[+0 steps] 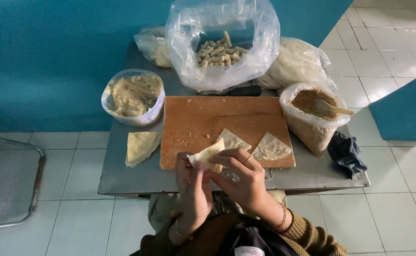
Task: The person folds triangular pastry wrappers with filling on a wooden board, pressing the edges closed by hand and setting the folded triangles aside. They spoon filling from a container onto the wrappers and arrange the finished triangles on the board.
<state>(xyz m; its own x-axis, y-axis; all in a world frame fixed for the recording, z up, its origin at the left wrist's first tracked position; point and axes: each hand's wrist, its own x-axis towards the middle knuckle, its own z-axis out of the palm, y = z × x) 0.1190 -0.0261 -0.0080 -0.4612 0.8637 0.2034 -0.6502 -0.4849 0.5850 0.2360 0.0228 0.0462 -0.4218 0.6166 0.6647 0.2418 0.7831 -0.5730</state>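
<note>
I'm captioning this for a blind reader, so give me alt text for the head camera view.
Both hands, left hand and right hand, hold a pale rolled pastry wrapper over the front edge of a brown wooden board on a grey metal table. Two triangular wrappers lie on the board; around it sit a clear tub of pale filling and a clear plastic bag of finished rolls.

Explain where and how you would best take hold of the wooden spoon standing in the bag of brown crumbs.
Grip the wooden spoon by its bare handle end, which sticks out over the right rim of the crumb bag. Come from the right and slightly above: the bowl lies buried in the crumbs, while the handle slants outward, free of the plastic.
</note>
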